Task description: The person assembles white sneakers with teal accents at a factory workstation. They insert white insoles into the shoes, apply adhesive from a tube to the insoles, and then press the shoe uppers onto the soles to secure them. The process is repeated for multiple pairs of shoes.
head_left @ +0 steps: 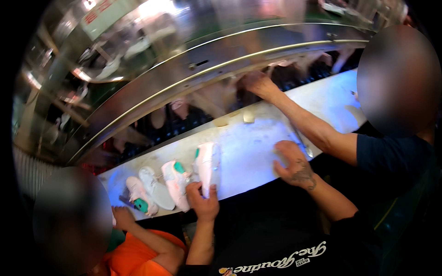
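My left hand (202, 201) grips the near end of a pale pink sneaker (207, 163), thumb on one side and fingers on the other. The sneaker lies on the pale work table (248, 156), a green patch at its far left side. Left of it is another pale sneaker (175, 177) with a green patch. My right hand (291, 161), with a tattooed wrist, hovers over or rests on the table, thumb apart from the fingers and nothing seen in it. Farther left lie a white shoe (155, 187) and a pink sneaker with green (140, 198).
A metal-framed conveyor (216, 69) with blurred shoes runs along the table's far side. From the right, a co-worker's arm (308, 119) reaches into it. An orange-clad co-worker's hand (122, 218) is at the table's left end. A small yellowish block (248, 117) sits near the far edge.
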The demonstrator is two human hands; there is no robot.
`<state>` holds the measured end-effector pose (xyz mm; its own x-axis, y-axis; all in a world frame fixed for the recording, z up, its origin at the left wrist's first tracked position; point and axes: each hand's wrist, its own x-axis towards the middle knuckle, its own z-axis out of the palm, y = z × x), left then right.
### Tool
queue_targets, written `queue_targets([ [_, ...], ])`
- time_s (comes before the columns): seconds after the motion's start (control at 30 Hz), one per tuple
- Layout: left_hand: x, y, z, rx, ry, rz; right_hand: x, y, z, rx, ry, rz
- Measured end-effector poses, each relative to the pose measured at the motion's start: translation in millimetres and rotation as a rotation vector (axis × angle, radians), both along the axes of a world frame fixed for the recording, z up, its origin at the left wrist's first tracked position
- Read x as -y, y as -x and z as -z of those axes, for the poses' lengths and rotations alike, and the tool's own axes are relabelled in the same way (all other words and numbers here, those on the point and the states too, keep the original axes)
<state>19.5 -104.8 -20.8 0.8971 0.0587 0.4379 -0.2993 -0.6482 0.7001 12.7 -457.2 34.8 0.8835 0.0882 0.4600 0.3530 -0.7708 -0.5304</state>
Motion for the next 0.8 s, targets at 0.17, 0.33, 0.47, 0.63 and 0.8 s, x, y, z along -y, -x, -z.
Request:
queue_targets([
  [0.17,0,4,2,-0.050,0.209,0.158,41,11,41,-0.035,0.405,0.315],
  [0.33,2,10,-4,-0.148,0.076,0.101,59,2,55,-0.042,0.153,0.318],
  [0.47,9,16,0,-0.194,0.145,0.106,39,13,58,-0.041,0.199,0.241],
  [0.63,8,14,-13,-0.234,0.025,0.123,11,1,35,-0.059,0.176,0.233],
  [0.8,-9,6,-15,-0.153,0.064,0.191,10,-14,14,-0.102,0.214,0.275],
])
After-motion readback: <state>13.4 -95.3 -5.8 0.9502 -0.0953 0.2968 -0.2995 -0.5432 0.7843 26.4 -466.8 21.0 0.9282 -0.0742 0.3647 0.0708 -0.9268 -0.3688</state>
